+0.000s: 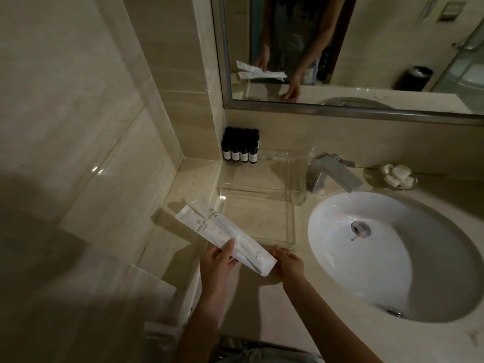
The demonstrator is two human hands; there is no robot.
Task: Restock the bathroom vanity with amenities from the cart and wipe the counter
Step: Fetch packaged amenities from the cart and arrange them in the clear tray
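The left hand (218,260) grips two long white paper-wrapped amenity packets (225,238), thumb across the top, holding them slanted above the beige marble desk (282,305) so their far ends point toward 10 o'clock. The right hand (289,262) lies just at the packets' near end, at 3 o'clock from the left hand, fingers curled and touching the front rim of the clear acrylic tray (262,195); whether it pinches that rim or only rests there I cannot tell.

The tray sits on the desk at 12 o'clock from the hands, between the tiled side wall (91,127) and the white oval sink basin (387,247). Its near compartment holds nothing that shows. At the tray's far left corner, about 11 o'clock, a cluster of small dark bottles with pale labels (241,148) stands upright against the wall.

At 1 o'clock a square chrome faucet (332,172) leans over the basin, close beside the tray's far right corner. Beyond it, at 2 o'clock, a small clear dish of white wrapped soaps (395,175) rests on the desk. The framed wall mirror (340,48) above reflects both hands and the packets. A folded white towel (152,289) hangs at 8 o'clock beside the desk edge.
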